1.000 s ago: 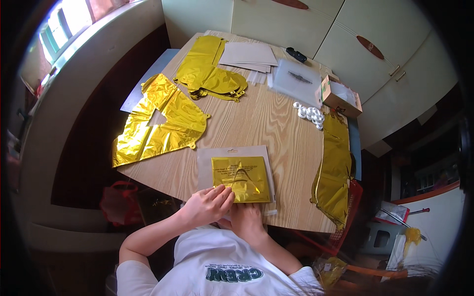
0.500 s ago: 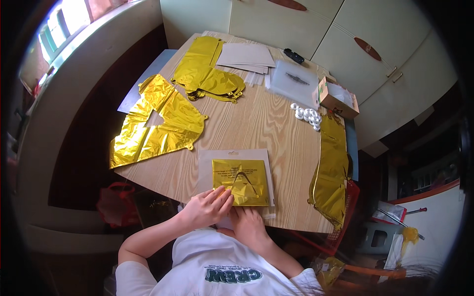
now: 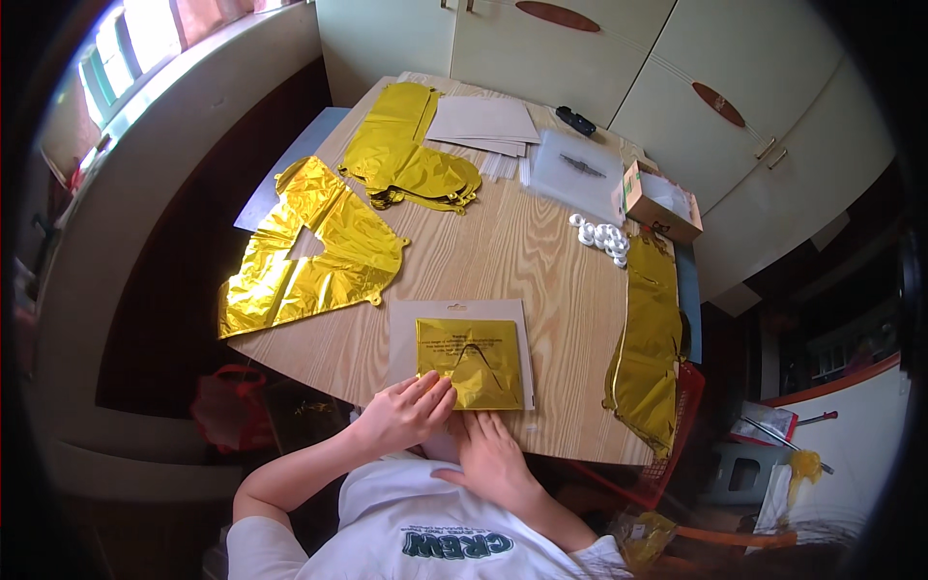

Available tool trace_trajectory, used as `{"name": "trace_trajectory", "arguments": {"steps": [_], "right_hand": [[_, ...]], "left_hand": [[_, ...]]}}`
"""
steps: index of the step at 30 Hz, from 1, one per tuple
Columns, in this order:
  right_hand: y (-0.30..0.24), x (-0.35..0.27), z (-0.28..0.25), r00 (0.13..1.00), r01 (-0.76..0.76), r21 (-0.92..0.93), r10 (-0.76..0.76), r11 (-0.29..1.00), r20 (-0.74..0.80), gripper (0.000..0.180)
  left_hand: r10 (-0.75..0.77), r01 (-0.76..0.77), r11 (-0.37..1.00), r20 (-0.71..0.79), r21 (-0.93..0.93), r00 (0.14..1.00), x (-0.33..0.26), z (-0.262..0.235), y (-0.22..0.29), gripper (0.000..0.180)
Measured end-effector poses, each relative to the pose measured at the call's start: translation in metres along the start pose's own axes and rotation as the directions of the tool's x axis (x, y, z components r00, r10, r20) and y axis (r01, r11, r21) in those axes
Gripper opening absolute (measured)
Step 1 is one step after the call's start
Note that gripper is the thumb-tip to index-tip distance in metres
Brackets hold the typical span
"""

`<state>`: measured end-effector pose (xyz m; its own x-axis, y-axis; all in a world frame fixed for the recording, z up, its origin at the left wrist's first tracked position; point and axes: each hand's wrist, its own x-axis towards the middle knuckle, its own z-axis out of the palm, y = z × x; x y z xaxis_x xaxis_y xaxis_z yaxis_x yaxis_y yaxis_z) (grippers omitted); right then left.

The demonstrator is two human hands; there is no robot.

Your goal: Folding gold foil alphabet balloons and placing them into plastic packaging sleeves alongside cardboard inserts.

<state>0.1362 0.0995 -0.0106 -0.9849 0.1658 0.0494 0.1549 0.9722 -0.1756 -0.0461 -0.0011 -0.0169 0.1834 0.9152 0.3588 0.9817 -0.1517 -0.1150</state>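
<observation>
A folded gold foil balloon in a clear packet [image 3: 472,361] lies on a grey card sheet [image 3: 406,324] near the front edge of the wooden table [image 3: 522,251]. My left hand [image 3: 406,414] rests flat on the packet's lower left corner, fingers together. My right hand [image 3: 491,454] lies flat at the table's front edge just below the packet, fingers touching its lower rim. Neither hand grips anything.
Flat gold foil balloons lie at the left [image 3: 309,251], at the far middle [image 3: 406,155] and along the right edge [image 3: 648,338]. Grey sheets [image 3: 483,124], a clear bag [image 3: 580,172], a small open cardboard box [image 3: 659,201] and small white round pieces [image 3: 604,237] sit at the back.
Both hands stay at the packet's lower edge; my left fingers have slid slightly further onto its corner. The packet has hardly moved.
</observation>
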Motion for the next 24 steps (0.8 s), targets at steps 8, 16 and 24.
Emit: {"name": "trace_trajectory", "arguments": {"steps": [8,16,24], "right_hand": [[0.052,-0.015,-0.059,0.943,0.282,0.439,-0.331,0.853,0.036,0.051],[0.208,0.134,-0.072,0.944,-0.249,0.531,0.325,0.81,-0.052,0.023],[0.29,0.28,-0.038,0.92,-0.214,0.233,0.276,0.949,-0.279,0.02]], "left_hand": [[-0.101,0.09,0.975,-0.041,-0.203,0.994,0.008,0.004,-0.006,0.037],[0.004,0.061,0.953,0.214,-0.297,0.977,0.071,0.02,-0.032,0.068],[-0.03,0.096,0.97,0.281,-0.224,0.959,0.069,0.047,-0.049,0.079]]}}
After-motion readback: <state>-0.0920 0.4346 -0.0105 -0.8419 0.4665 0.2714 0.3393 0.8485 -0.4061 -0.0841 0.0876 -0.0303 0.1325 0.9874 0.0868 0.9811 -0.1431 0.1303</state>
